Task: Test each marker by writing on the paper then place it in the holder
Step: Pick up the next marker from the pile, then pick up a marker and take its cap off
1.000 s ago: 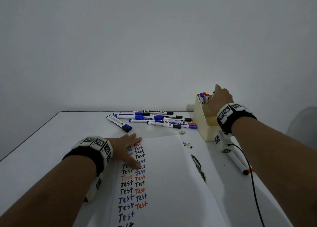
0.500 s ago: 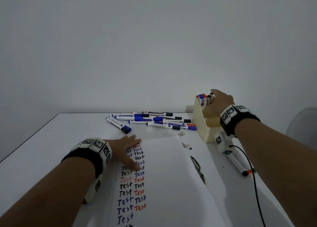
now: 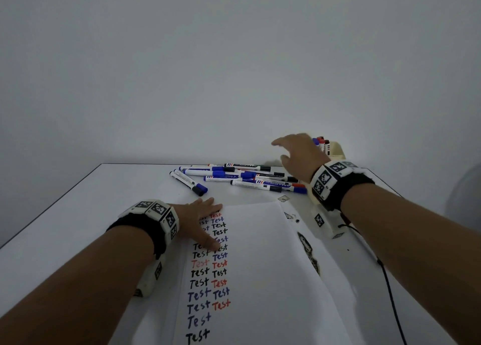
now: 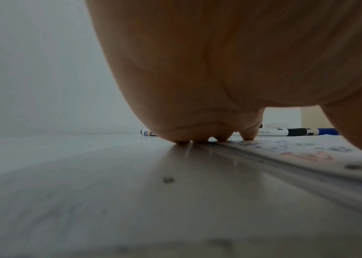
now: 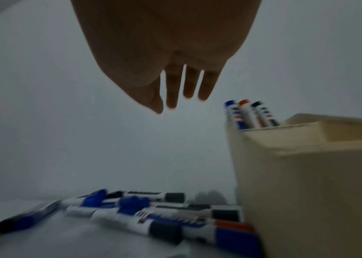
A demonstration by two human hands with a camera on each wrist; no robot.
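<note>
From the head view, the right hand [image 3: 299,157] is now hanging above the loose markers [image 3: 242,178] on the desk [image 3: 78,214], its fingers spread and holding nothing. Half a second ago it was over the holder [image 3: 337,150]; the holder is now standing just behind and to the right of those fingers, with marker caps showing above its rim. That shift suggests one marker has just been put away and the next pick-up is beginning. The left hand [image 3: 200,222] is lying flat on the paper [image 3: 260,266], fingers straight and close together, pinning the sheet beside the columns of written words, as it was a second ago.

From the left wrist view, the fingertips [image 4: 247,137] are pressing down where the paper's edge meets the desk, with one marker lying just beyond them.

From the right wrist view, the fingers [image 5: 171,90] are extended and slightly apart, empty. The pile of markers is lying below them, and the holder is standing to their right with three markers upright inside.
</note>
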